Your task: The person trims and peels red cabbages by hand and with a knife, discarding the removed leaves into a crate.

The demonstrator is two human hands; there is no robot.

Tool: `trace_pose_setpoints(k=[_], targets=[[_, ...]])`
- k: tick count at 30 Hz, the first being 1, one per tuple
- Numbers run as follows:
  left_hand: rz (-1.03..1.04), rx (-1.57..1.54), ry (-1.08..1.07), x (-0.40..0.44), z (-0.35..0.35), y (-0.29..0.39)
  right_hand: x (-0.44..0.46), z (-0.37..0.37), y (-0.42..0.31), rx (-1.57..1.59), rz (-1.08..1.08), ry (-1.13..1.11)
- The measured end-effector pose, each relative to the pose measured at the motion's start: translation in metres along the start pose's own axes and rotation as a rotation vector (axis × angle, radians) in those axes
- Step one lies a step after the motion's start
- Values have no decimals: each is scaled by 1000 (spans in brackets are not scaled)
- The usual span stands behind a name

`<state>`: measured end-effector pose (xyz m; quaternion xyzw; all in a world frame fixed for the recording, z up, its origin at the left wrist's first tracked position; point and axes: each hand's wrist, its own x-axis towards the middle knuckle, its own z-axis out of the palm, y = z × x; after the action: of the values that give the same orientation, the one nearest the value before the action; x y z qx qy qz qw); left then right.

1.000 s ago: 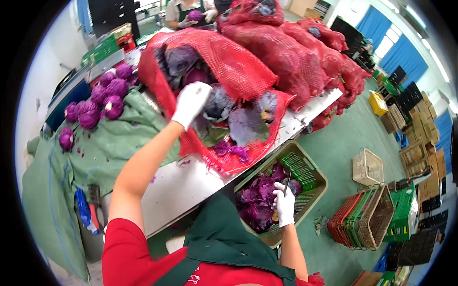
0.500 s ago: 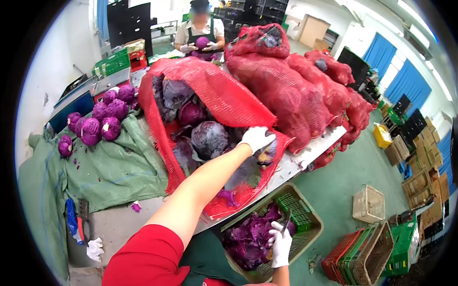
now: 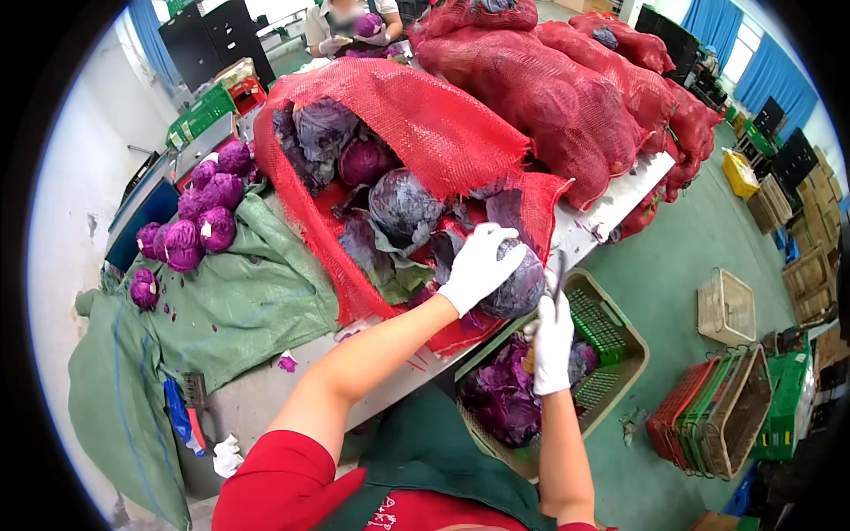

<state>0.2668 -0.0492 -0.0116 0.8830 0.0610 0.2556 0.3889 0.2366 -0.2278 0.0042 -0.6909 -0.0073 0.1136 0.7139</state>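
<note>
My gloved left hand grips a dark purple cabbage at the near-right mouth of an open red mesh bag. More cabbages, such as a dusty one with loose outer leaves, lie inside that bag. In my gloved right hand is a knife, its dark blade pointing up beside the cabbage's right side. Below that hand stands a grey-green plastic crate holding purple cabbage leaves. My right fingers are partly hidden around the handle.
Trimmed purple cabbages lie on a green sheet at left. Full red mesh bags are piled at the back right. A co-worker holds a cabbage across the table. Stacked crates stand on the floor at right.
My left hand has drawn a cabbage toward me to the bag's near-right edge. My right hand has risen from the crate with the knife, up to the cabbage. The view has tilted down.
</note>
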Motion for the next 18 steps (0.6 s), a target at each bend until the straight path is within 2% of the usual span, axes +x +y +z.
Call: trace_pose_setpoints(k=[4,5,7,8,10,12,16,17,18], targets=[[-219,-187,-66,-15,-18,6,-4,13,15,-2,-46,20],[-217,-260,-30,-18,-20,2,-12,17,6,-22,-9,-2],[-198,-414,74,-30,-13,-14,-14,23,28,-134,-285,40],[-154,-226,96,-45,-32,11,-23,28,18,-143,-354,29],[-144,-265,162,-77,-45,14,-61,28,-16,-76,-331,-138],[-269,-419,155,-111,-77,40,-89,25,-5,-195,-373,-158],[-471,-527,105,-147,-83,18,-109,28,21,-294,-348,-214],[-461,-530,110,-151,-80,13,-115,30,24,-326,-360,-190],[-418,-485,150,-150,-83,18,-111,35,29,-183,-343,-217]])
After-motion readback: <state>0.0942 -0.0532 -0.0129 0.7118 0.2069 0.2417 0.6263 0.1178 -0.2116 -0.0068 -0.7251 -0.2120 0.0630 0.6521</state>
